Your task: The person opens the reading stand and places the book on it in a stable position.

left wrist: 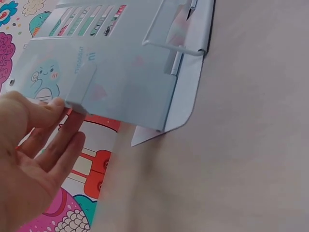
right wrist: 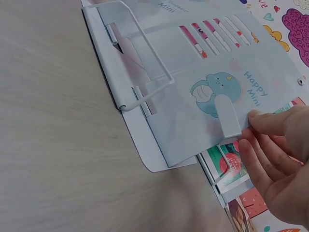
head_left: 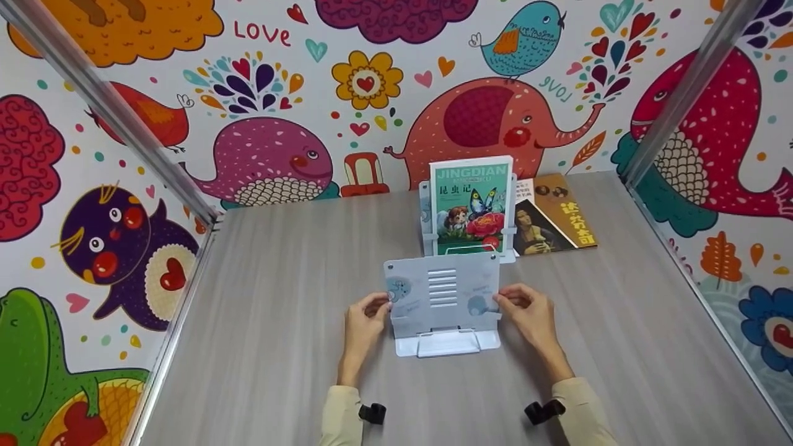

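Note:
A pale blue metal book stand (head_left: 443, 285) with slots and small dinosaur drawings stands upright on the table. At its left edge my left hand (head_left: 363, 322) pinches the panel between thumb and fingers, beside a side clip (left wrist: 82, 89). My right hand (head_left: 531, 313) pinches the opposite edge, with the thumb on the front near the other clip (right wrist: 227, 116). A wire holder (head_left: 449, 344) sticks out at the front over the white base (head_left: 406, 347). The panel leans back, and its rear support is mostly hidden in these views.
Behind it, a green children's book (head_left: 472, 210) rests on a second, similar stand (head_left: 425, 210). To the right of that lies a brown and black book (head_left: 557, 214). The grey table (head_left: 279, 310) meets cartoon-printed walls (head_left: 272, 80) with metal edge strips (head_left: 167, 334).

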Available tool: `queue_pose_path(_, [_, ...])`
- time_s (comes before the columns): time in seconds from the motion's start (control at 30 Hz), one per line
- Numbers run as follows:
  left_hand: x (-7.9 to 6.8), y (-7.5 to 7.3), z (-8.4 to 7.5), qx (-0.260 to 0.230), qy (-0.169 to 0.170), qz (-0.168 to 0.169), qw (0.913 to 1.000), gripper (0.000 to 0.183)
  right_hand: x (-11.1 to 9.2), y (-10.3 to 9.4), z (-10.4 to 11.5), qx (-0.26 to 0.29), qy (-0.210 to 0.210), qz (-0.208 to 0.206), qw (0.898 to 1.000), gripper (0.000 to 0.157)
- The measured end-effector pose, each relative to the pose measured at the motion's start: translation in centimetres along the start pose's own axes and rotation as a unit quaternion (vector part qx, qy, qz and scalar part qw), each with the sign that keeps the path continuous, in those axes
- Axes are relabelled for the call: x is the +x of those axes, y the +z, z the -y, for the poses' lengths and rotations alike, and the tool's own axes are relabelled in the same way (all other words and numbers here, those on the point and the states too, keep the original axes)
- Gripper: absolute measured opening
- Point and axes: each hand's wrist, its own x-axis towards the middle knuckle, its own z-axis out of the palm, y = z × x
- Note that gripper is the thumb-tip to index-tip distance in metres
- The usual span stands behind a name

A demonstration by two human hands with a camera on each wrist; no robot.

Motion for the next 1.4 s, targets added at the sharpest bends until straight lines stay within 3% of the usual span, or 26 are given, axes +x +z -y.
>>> queue_pose_path(0.1, [-0.1,0.5,0.2,-0.005,-0.004,-0.015,0.9999,0.014,0.2,-0.1,-0.4,0.009,-0.003,0.004,1.0,0.01])
queue_pose_path(0.2, [-0.4,1.3,0.1,-0.018,0.013,-0.055,0.9983,0.017,0.5,-0.5,-0.8,0.019,-0.007,0.006,1.0,0.011])
queue_pose_path(0.27, [-0.5,2.1,-0.3,-0.041,0.054,-0.098,0.9929,0.017,0.8,-1.1,-1.1,0.018,-0.007,0.008,1.0,0.011])
queue_pose_path(0.37, [-0.5,4.1,-1.6,-0.082,0.149,-0.14,0.9755,0.018,1.8,-2.7,-1.6,-0.001,0.005,0.023,1.0,0.012])
queue_pose_path(0.43, [-0.5,6.2,-3.0,-0.102,0.201,-0.12,0.9667,0.018,2.8,-4.2,-2.0,-0.012,0.015,0.031,0.999,0.014])
queue_pose_path(0.5, [-0.7,9.0,-4.5,-0.112,0.225,-0.054,0.9664,0.018,4.0,-5.8,-2.5,-0.022,0.024,0.029,0.999,0.017])
queue_pose_path(0.57, [-1.1,12.4,-6.1,-0.103,0.215,0.033,0.9706,0.018,5.3,-7.3,-2.9,-0.037,0.033,0.015,0.999,0.02])
queue_pose_path(0.67, [-1.5,17.4,-8.1,-0.066,0.164,0.158,0.9715,0.023,7.0,-9.2,-3.4,-0.082,0.047,0.003,0.996,0.026])
queue_pose_path(0.73, [-1.4,20.4,-8.8,-0.027,0.121,0.209,0.97,0.029,8.0,-10.0,-3.7,-0.112,0.048,0.013,0.993,0.031])
queue_pose_path(0.8, [-1.0,23.0,-9.2,0.009,0.076,0.235,0.9691,0.036,9.0,-10.3,-4.0,-0.13,0.039,0.034,0.99,0.037])
queue_pose_path(0.93, [0.6,26.6,-9.1,0.073,-0.016,0.219,0.9728,0.045,11.0,-9.8,-5.0,-0.172,0.002,0.106,0.979,0.05])
queue_pose_path(1.07, [1.6,28.3,-8.9,0.083,-0.077,0.2,0.9733,0.05,12.3,-9.5,-6.3,-0.24,0.009,0.175,0.955,0.059])
queue_pose_path(1.27, [1.7,29.4,-8.8,0.065,-0.111,0.204,0.9704,0.054,13.0,-10.4,-7.7,-0.295,0.072,0.191,0.933,0.062])
queue_pose_path(1.4, [1.8,29.8,-8.4,0.051,-0.118,0.186,0.9742,0.056,12.8,-10.7,-7.7,-0.335,0.079,0.183,0.921,0.062])
